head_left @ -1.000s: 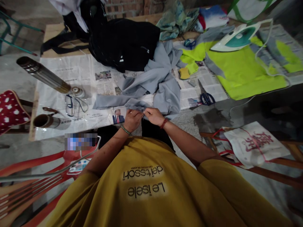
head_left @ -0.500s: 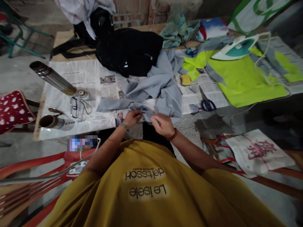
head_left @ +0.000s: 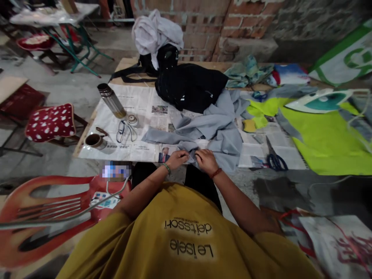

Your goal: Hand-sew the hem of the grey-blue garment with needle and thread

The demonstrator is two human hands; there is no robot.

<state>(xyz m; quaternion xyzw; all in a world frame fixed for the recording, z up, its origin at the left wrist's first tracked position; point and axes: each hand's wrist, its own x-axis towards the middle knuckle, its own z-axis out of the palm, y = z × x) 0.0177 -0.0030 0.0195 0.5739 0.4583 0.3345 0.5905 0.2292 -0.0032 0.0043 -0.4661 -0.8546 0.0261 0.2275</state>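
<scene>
A length of grey cloth lies crumpled on the table's newspaper, and its near edge comes between my hands. My left hand pinches that edge, the fingertips closed on a fold. Close by on the right, my right hand is closed with thumb and fingers pressed together against the cloth. Whatever sits in its fingertips is too small to make out. Dark-handled scissors rest on the newspaper to the right of the cloth.
A black backpack lies behind the cloth. To the left stand a thermos, glasses and a brown cup. An iron sits on a yellow-green garment at the right. A red chair is beside me.
The view has tilted up and turned left, so the scene sits lower and further right. My right hand's fist has turned, its fingers now nearer the left fingertips.
</scene>
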